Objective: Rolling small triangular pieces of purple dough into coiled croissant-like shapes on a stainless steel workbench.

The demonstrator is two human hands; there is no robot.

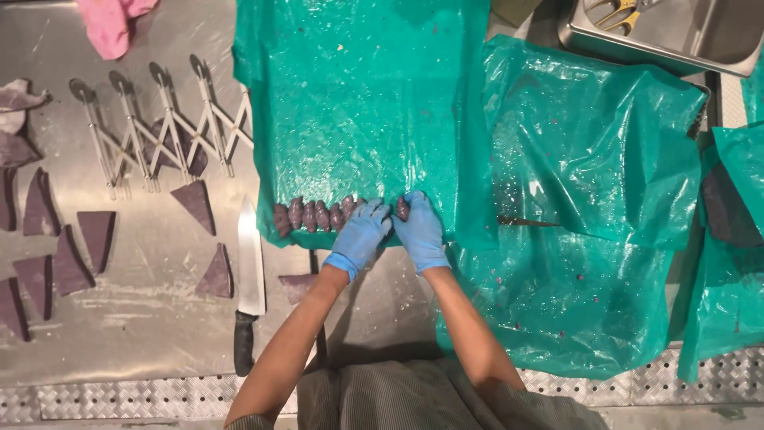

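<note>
Steel worktable (159,334) fills the view, dusted pale, purple smears. Big green plastic sheet (358,111) spread at 12 o'clock, wet and shiny, flecked with purple crumbs. Second green sheet (589,159) overlaps it at 3 o'clock, crumpled, draping down toward 5 o'clock. A third green sheet (736,263) at the far 3 o'clock edge, a dark purple slab partly under it.

Steel tray (684,36) at 1 o'clock, yellow-handled tool inside, too cropped to tell more. Pink cloth (111,24) bunched at 11 o'clock. Expandable multi-wheel cutter (163,131) lies opened at 10 o'clock, partly over a purple dough scrap. Purple dough triangles (76,255) scattered from 9 to 8 o'clock; two more just beside the knife. Chef's knife (251,271) at 7 o'clock, black handle toward the person, blade pointing away, near the left forearm but apart.

Row of small rolled purple dough pieces (310,215) sits on the near edge of the big sheet, dead centre, lined side by side. Left hand (360,235) in a blue glove, fingers bent over the row's right end, touching the last pieces. Right hand (420,231) in a blue glove, side by side with the left, touching it, fingertips pinching one more purple piece (402,209). Nothing blocks the row; knife and loose triangles are off at 8 o'clock.

No labels or packages visible.
</note>
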